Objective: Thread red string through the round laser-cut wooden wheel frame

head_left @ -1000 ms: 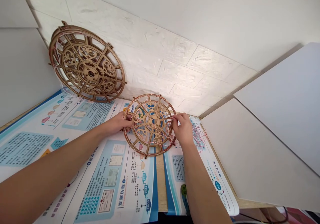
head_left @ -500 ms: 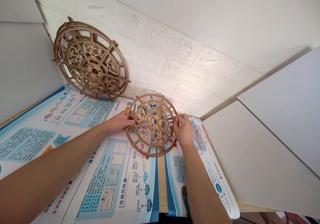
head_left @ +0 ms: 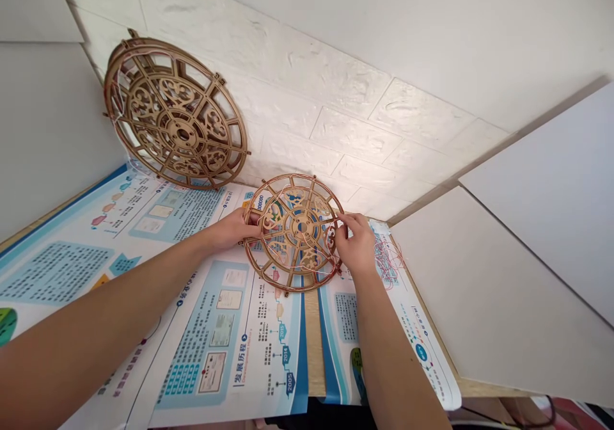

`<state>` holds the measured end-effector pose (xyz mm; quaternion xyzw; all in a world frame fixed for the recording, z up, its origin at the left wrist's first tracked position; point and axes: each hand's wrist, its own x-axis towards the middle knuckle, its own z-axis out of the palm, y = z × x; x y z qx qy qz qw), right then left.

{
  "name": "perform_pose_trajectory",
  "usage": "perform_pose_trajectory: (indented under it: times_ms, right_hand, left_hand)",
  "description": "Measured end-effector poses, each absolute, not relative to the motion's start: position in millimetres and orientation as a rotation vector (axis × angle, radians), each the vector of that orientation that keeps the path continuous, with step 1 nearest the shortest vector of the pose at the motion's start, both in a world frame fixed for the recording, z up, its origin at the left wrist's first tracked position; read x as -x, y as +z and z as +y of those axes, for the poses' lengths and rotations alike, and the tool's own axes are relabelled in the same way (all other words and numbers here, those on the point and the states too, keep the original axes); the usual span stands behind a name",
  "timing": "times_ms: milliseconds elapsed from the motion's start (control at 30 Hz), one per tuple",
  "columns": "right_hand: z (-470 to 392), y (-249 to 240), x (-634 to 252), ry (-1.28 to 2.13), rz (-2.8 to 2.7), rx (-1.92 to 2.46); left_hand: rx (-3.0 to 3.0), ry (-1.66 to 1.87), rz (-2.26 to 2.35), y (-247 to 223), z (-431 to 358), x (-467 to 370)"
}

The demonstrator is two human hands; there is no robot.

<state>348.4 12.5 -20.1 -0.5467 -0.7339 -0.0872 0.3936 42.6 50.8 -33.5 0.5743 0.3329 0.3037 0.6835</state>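
A round, brown openwork wheel [head_left: 303, 228] with spokes and scroll patterns stands tilted up between my hands. Thin wire [head_left: 275, 251] in white and copper tones runs around its rim and across its face. My left hand [head_left: 235, 230] grips the left rim, thumb in front and the other fingers mostly hidden behind. On the right rim, my right hand [head_left: 355, 241] pinches with thumb and index finger near the end of a spoke. Beside that hand lies a loose tangle of reddish and white wire [head_left: 391, 260] on the printed sheet.
Several larger wheels of the same style [head_left: 182, 132] lean stacked against the white brick-pattern wall [head_left: 288, 65]. Printed posters [head_left: 192, 340] cover the wooden table [head_left: 314, 347]. White panels [head_left: 503, 289] stand at the right, and another panel [head_left: 48, 123] at the left.
The wheel and both hands sit slightly higher and further right in view, with a small shift of the whole scene. Both hands keep their hold; the right index finger is a little more extended.
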Motion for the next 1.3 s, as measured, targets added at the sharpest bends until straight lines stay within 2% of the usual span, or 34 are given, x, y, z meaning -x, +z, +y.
perform_pose_trajectory:
  times_ms: [533, 1000, 1300]
  right_hand:
    - [5.8, -13.8, -339.3, -0.077, -1.798, 1.451]
    - [5.3, -15.3, -336.0, 0.092, -1.746, 1.487]
    - [15.6, -25.0, -352.4, 0.16, -1.278, 1.603]
  left_hand:
    - [-1.359, 0.702, 0.734, -22.1, 45.2, -44.6]
    - [-1.341, 0.708, 0.705, -30.9, 48.8, -42.5]
    - [-1.292, 0.693, 0.735, -30.2, 48.6, -42.9]
